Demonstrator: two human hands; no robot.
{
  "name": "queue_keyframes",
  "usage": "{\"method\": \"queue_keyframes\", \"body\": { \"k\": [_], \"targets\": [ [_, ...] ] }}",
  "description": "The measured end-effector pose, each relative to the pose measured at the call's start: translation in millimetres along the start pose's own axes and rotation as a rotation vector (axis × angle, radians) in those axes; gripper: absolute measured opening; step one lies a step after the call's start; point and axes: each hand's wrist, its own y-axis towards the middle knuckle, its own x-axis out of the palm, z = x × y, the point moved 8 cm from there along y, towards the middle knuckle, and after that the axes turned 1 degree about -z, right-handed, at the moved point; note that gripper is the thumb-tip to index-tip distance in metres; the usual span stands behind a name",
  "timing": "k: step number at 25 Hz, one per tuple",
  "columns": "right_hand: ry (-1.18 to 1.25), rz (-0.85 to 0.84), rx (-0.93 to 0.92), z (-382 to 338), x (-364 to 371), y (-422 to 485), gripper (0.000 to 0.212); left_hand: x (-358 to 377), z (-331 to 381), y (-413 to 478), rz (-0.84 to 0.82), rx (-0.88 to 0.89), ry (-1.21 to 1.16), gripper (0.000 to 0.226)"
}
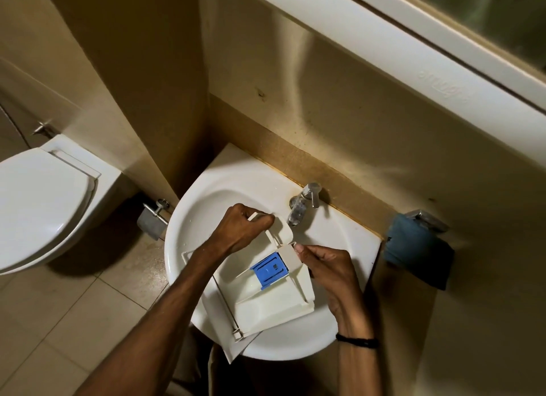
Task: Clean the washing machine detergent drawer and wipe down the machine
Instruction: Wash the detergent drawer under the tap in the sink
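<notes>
Sink [204, 209]: drain & most of basin floor hidden under drawer [266, 304]. Left grip [245, 230]: fingertips curl out of sight round drawer's far end. Right grip [328, 265]: fingertips partly hidden behind drawer's side wall. Mark on blue insert [270, 270] too small to read. Toilet [44, 200] cut by left edge, both forearms by btm edge. Raised lettering on white frame [443, 88] too blurred to read.

White drawer [266, 304], blue insert [269, 270], white sink [201, 218].
</notes>
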Motion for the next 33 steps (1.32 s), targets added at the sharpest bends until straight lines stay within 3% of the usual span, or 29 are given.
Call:
{"method": "queue_keyframes", "body": {
  "k": [2,4,6,8,11,12,14,17,19,21,23,27,30,33],
  "targets": [
    [-0.084,0.112,-0.034,-1.9,-8.0,-0.1,0.012,2.2,0.6,-1.4,-0.002,-0.003,0.008,0.048],
    [-0.085,0.058,-0.064,-7.4,-3.2,-3.4,0.011,3.1,4.1,-2.1,0.005,-0.004,0.029,0.051],
    [-0.117,-0.187,-0.067,-3.3,17.2,-8.6,0.055,5.6,13.0,-3.4,0.012,0.024,0.101,0.050],
    [-0.277,-0.183,-0.064,7.7,21.4,-9.7,0.083,12.8,26.3,-9.4,-0.028,0.058,0.196,0.054],
    [-0.253,-0.041,-0.111,2.9,11.7,-14.1,0.061,13.3,43.0,-23.9,-0.092,0.046,0.216,0.052],
    [-0.195,0.004,-0.110,4.3,5.9,-15.2,0.051,5.0,48.2,-29.3,-0.061,0.066,0.205,0.063],
    [0.011,0.080,-0.046,13.9,-9.1,-21.8,0.034,-28.6,51.0,-41.4,0.119,0.123,0.169,0.088],
    [0.312,0.119,0.134,45.5,-29.9,-27.7,0.028,-75.3,23.5,-65.0,0.336,0.001,0.007,0.084],
    [0.421,0.135,0.276,68.5,-36.8,-30.5,0.031,-74.1,-10.1,-82.0,0.247,-0.229,-0.068,0.087],
    [0.520,0.098,0.416,95.3,-29.6,-29.6,0.024,-52.2,-38.5,-103.8,0.022,-0.408,-0.127,0.109],
    [0.607,0.044,0.468,116.6,-13.0,-24.4,0.051,-29.7,-48.6,-125.6,-0.140,-0.473,-0.177,0.116],
    [0.687,0.014,0.472,138.7,4.3,-23.7,0.091,-15.4,-40.9,-133.8,-0.151,-0.351,0.023,0.057],
    [0.755,-0.216,0.484,125.9,17.6,-35.8,0.095,-32.6,-30.7,-119.2,-0.150,-0.326,0.126,0.061],
    [0.723,-0.178,0.445,129.1,-10.8,-29.8,0.108,-45.0,-10.8,-93.5,-0.292,-0.223,0.211,0.078]
  ]
}}
